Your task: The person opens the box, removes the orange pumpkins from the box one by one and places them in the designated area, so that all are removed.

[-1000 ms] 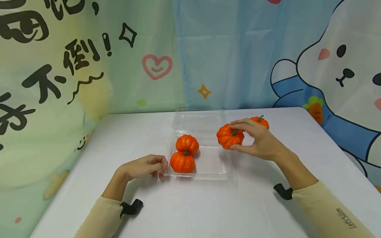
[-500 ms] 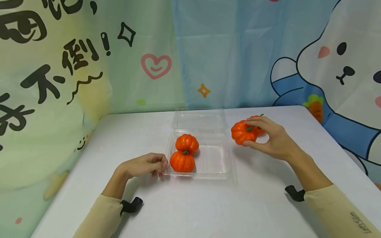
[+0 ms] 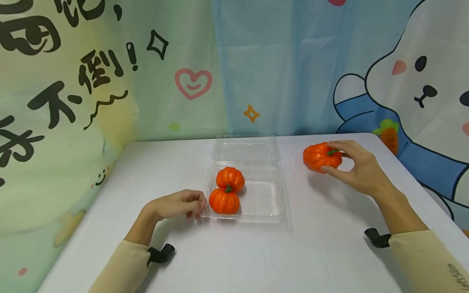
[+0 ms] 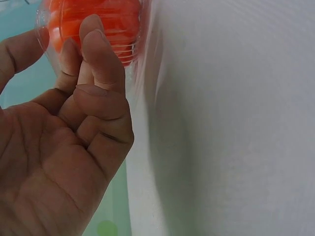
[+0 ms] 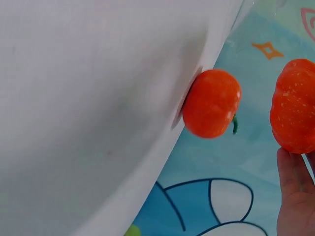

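My left hand point(image 3: 179, 204) is at the front left corner of a clear plastic clamshell box point(image 3: 261, 217). In the left wrist view its curled fingers point(image 4: 106, 64) and thumb pinch the box's rim. Two small orange pumpkins point(image 3: 224, 200) sit one behind the other in the left part of the box, whose lid point(image 3: 245, 150) lies open toward the back. My right hand point(image 3: 357, 167) grips another pumpkin point(image 5: 297, 105) by its side, above the table at the right. Beyond it stands one more pumpkin point(image 5: 211, 103) on the table, largely hidden in the head view.
A white cloth covers the table point(image 3: 249, 256). Directly behind its far edge hangs a printed curtain point(image 3: 286, 73). Each forearm wears a black wrist mount point(image 3: 161, 253) that sticks out inward near the sleeve cuff.
My right hand has carried its pumpkin rightward, away from the box, until it overlaps the one on the table in the head view. My left hand has stayed at the box corner.
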`<state>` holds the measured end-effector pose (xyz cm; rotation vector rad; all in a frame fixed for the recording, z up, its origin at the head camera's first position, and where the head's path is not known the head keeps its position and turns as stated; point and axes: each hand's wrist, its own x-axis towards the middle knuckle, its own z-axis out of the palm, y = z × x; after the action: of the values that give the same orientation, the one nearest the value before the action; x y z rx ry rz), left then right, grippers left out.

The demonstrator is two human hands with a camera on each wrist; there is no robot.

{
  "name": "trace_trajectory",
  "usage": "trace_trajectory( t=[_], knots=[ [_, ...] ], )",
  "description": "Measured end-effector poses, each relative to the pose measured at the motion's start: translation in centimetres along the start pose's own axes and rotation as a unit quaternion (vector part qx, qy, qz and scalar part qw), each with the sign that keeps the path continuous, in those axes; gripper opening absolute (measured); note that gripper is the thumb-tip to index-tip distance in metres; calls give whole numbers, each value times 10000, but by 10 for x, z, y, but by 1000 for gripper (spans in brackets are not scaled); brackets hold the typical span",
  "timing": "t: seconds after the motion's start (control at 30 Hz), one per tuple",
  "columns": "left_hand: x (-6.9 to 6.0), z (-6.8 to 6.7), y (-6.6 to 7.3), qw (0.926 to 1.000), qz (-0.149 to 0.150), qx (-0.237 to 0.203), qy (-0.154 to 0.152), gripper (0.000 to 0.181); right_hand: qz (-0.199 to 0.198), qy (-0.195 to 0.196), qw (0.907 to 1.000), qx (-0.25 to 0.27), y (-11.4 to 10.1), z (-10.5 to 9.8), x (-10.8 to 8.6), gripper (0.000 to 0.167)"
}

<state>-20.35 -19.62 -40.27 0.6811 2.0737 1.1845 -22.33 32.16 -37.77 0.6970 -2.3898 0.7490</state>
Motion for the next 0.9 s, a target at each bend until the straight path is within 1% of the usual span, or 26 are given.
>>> trace_trajectory(
  t=[0.17, 0.37, 0.47, 0.6, 0.7, 0.83, 0.9],
  knots=[
    [0, 0, 0, 10000, 5, -24, 2, 14, 276, 286, 9991, -115, 13, -6, -4, 74],
    [1, 0, 1, 10000, -18, -27, -4, 14, 862, 547, 9948, 49, 31, -9, -16, 69],
    [1, 0, 1, 10000, -24, -4, -5, 14, 1224, 528, 9911, 62, 38, -9, -19, 66],
    [1, 0, 2, 10000, -22, -2, 11, 14, 1701, 421, 9845, -83, 46, -10, -22, 64],
    [1, 1, 3, 10000, -26, -12, 9, 14, 2060, 327, 9777, -263, 49, -11, -23, 65],
    [2, 1, 2, 10000, -26, -17, 1, 14, 2409, 280, 9687, -529, 51, -12, -22, 65],
    [2, 1, 2, 10000, 3, -32, -4, 14, 2516, 270, 9655, -609, 52, -12, -20, 65]
  ],
)
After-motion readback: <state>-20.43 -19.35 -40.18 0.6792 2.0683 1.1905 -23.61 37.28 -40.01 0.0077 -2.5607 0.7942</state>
